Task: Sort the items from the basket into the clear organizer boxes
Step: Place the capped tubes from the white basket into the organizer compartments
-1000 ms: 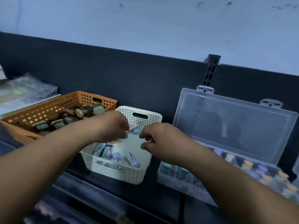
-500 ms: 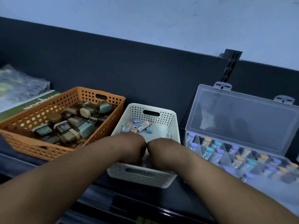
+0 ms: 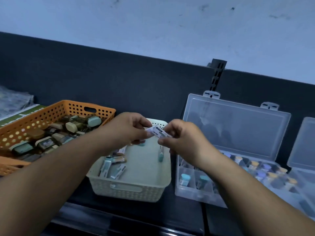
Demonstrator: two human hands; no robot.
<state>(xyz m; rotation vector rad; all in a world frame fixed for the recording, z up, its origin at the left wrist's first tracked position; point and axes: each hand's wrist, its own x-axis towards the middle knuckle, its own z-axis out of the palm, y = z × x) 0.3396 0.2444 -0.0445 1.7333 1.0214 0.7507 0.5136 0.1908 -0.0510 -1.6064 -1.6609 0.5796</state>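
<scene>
A small white packet [image 3: 156,131] with dark print is held above the white basket [image 3: 133,189]. My left hand [image 3: 127,127] pinches its left end and my right hand [image 3: 179,137] pinches its right end. Several more small packets [image 3: 112,166] lie loose on the basket floor, and one teal-capped piece [image 3: 160,155] lies near its right wall. To the right stands a clear organizer box [image 3: 192,193] with its lid [image 3: 235,126] propped open, its compartments filled with small colour-capped items.
An orange basket [image 3: 102,110] full of small cases sits at the left. A second clear box [image 3: 305,143] shows at the far right edge. A dark panel runs behind everything, and a dark shelf edge lies in front.
Both hands rose out of the white basket's front part and now hold one packet between them above it. The view has shifted.
</scene>
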